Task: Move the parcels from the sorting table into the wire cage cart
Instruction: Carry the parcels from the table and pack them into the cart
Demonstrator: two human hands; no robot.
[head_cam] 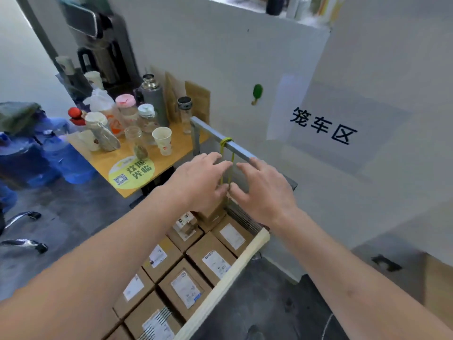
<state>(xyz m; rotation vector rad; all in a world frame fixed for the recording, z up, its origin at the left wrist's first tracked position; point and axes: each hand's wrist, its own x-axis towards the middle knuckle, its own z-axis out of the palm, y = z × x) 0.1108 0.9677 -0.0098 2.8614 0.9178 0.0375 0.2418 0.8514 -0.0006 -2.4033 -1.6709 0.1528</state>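
Both bare hands reach out over the far end of the wire cage cart [241,218]. The left hand [199,182] and right hand [266,190] sit side by side, fingers spread and lightly bent, thumbs nearly meeting at a thin yellow-green elastic cord [226,165]. The cord loops over the cart's grey metal top rail [215,133] and hangs down between the hands. The thumbs seem to pinch it near its lower end, but motion blur leaves the contact unclear — cannot tell whether either hand truly has hold of it.

Beneath the hands, a small brown cardboard box [210,214] stands upright at the cart's far end, partly hidden by the left palm; whether the fingers touch it cannot be told.

Brown cardboard parcels with white shipping labels [186,288] lie packed flat in close rows inside the cart, edge to edge. A pale cream padded bar [228,280] runs along the cart's right side.

Left of the cart — a small orange-topped table [107,163] crowded with jars, a white paper cup [162,141] and a grey steel flask [153,99]. Blue water jugs [61,153] stand on the dark floor beyond. The white wall [245,57] carries black Chinese characters [323,126].
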